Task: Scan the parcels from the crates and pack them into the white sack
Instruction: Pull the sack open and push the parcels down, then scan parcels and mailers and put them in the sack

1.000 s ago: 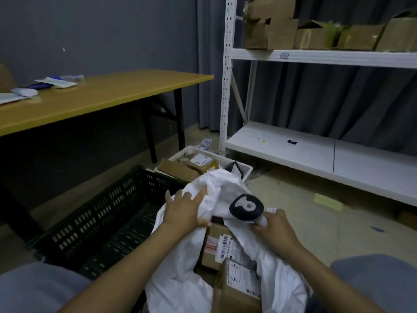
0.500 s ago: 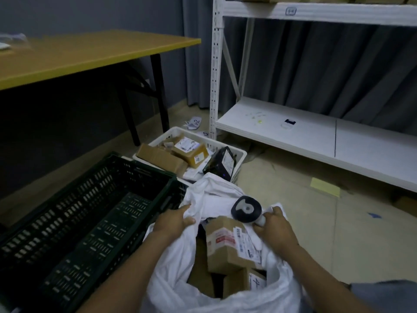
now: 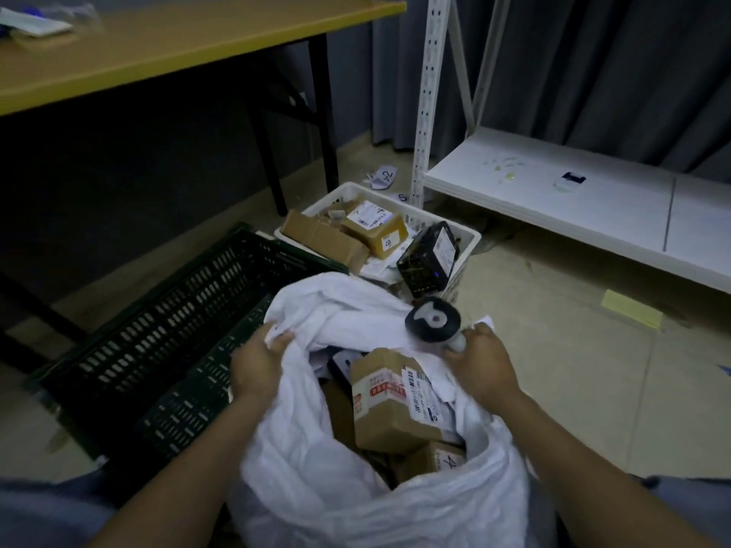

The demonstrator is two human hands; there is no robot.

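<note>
White sack lower centre, mouth wide, cardboard parcels inside. Left hand pinches sack rim, fingers curled on fabric. Right hand grips scanner handle at opposite rim. Green crate left; white crate with parcels just above sack.

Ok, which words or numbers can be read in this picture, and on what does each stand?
"2": paper scrap on the floor.
"5": second scrap beside it.
"07": tan parcel in the white crate.
"4": handwritten, lower box in the sack.
All shipping labels: too blurred to read.
</note>
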